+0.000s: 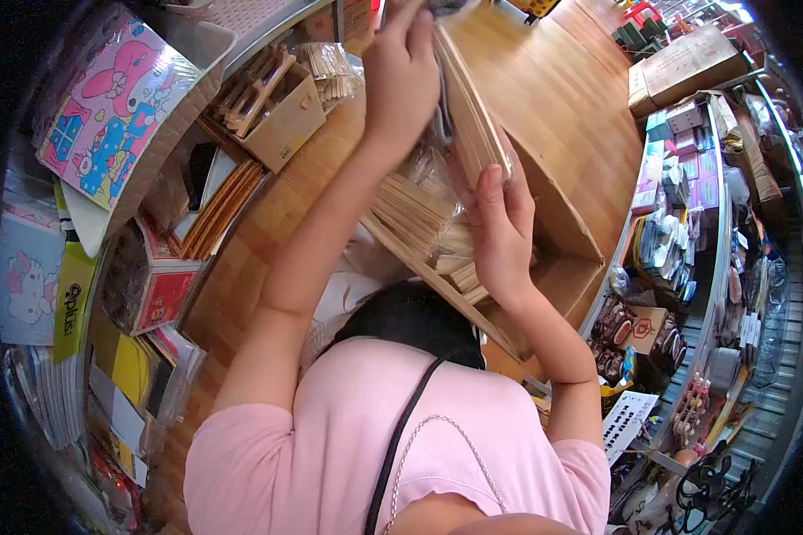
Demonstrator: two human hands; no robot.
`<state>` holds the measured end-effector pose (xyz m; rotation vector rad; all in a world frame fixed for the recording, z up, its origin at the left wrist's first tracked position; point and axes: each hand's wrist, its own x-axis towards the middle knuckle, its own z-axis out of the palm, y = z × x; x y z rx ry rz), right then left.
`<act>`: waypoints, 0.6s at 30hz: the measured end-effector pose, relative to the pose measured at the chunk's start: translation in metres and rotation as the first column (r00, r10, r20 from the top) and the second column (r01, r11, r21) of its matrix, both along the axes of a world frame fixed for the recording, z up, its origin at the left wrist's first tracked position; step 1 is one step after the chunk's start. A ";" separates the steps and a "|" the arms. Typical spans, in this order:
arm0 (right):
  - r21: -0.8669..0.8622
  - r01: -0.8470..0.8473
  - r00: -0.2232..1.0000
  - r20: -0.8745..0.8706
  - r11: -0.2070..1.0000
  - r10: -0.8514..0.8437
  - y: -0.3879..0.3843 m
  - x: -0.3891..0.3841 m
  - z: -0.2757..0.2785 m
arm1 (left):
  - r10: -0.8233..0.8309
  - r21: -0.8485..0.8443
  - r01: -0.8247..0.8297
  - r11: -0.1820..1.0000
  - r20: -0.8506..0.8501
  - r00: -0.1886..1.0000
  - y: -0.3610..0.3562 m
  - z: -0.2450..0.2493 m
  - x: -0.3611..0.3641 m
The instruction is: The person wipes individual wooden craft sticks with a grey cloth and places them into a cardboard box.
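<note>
My right hand (506,218) grips the near end of a long, flat, pale wooden piece (473,102), thumb along its edge. It looks layered, perhaps several thin boards together. At its far end, my left hand (403,76) has its fingers curled, with a grey cloth-like thing (453,7) at the fingertips, partly cut off by the top of the view. Beneath both hands stands an open cardboard box (558,209). Inside are bundles of thin wooden pieces (410,214), some in clear plastic.
At left, a shelf holds cartoon-printed packs (107,102) and folders. A smaller cardboard box (281,116) of wooden items sits on the wooden floor (562,71). To the right, metal shelves (718,259) carry many packaged goods. A large closed carton (687,67) lies at the upper right.
</note>
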<state>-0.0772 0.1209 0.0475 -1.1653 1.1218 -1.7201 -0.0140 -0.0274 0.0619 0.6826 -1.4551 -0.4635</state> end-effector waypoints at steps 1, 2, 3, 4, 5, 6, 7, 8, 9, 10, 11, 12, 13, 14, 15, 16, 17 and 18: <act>0.066 0.013 0.999 0.035 0.998 -0.015 -0.001 -0.003 0.001 | -0.117 0.091 0.125 0.988 -0.085 0.990 0.014 -0.004 -0.004; 0.134 0.022 0.997 0.071 0.991 -0.031 -0.001 -0.007 0.002 | -0.222 0.172 0.253 0.952 -0.178 0.959 0.031 -0.007 -0.009; 0.258 0.059 0.997 0.038 0.964 -0.071 -0.002 -0.015 0.004 | -0.246 0.145 0.259 0.955 -0.103 0.964 0.054 -0.011 -0.014; 0.181 0.031 0.994 0.100 0.983 -0.049 -0.008 -0.019 0.005 | -0.265 0.121 0.267 0.956 -0.026 0.964 0.072 -0.012 -0.018; 0.166 0.033 0.986 0.158 0.986 -0.059 -0.011 -0.019 0.007 | -0.264 0.122 0.266 0.956 -0.028 0.964 0.078 -0.012 -0.019; 0.151 0.035 0.974 0.214 0.988 -0.067 -0.012 -0.019 0.009 | -0.221 0.061 0.216 0.974 0.097 0.970 0.082 -0.012 -0.019; 0.153 0.032 0.976 0.209 0.988 -0.064 -0.012 -0.021 0.006 | -0.166 -0.005 0.171 0.985 0.216 0.962 0.084 -0.011 -0.020; 0.169 -0.002 0.976 0.217 0.986 -0.036 -0.010 -0.023 -0.001 | -0.165 -0.003 0.169 0.986 0.213 0.963 0.077 -0.010 -0.020; 0.185 -0.035 0.974 0.226 0.982 -0.008 -0.008 -0.024 -0.004 | -0.116 -0.033 0.126 0.991 0.223 0.968 0.060 -0.007 -0.018; 0.187 -0.036 0.974 0.226 0.982 -0.007 -0.006 -0.020 -0.003 | -0.066 -0.065 0.083 0.994 0.232 0.970 0.043 -0.004 -0.015; 0.139 -0.040 0.973 0.231 0.989 0.007 -0.005 -0.011 0.001 | -0.161 0.063 0.153 0.986 0.149 0.976 0.025 0.002 -0.007; 0.090 -0.043 0.972 0.235 0.995 0.020 -0.004 -0.006 0.002 | -0.244 0.182 0.231 0.956 0.055 0.968 0.011 0.006 0.001; 0.117 -0.079 0.972 0.231 0.990 0.050 -0.002 -0.004 0.003 | -0.245 0.182 0.231 0.956 0.057 0.968 0.007 0.006 0.004; 0.116 -0.078 0.972 0.231 0.990 0.050 -0.002 -0.005 0.003 | -0.129 0.161 0.120 0.980 0.044 0.991 0.004 0.006 0.006; 0.113 -0.073 0.970 0.240 0.991 0.044 -0.002 -0.005 0.003 | -0.011 0.140 0.007 0.990 0.028 1.000 0.002 0.007 0.007; 0.111 -0.069 0.968 0.250 0.991 0.040 -0.004 -0.006 0.003 | -0.012 0.137 0.008 0.991 0.028 1.000 0.008 0.001 0.003; 0.133 -0.055 0.981 0.193 0.990 0.029 -0.004 -0.011 0.005 | -0.105 0.145 0.109 0.983 -0.034 0.994 0.025 -0.011 -0.003; 0.134 -0.057 0.981 0.192 0.989 0.030 -0.007 -0.018 0.005 | -0.196 0.147 0.209 0.967 -0.098 0.976 0.044 -0.017 -0.009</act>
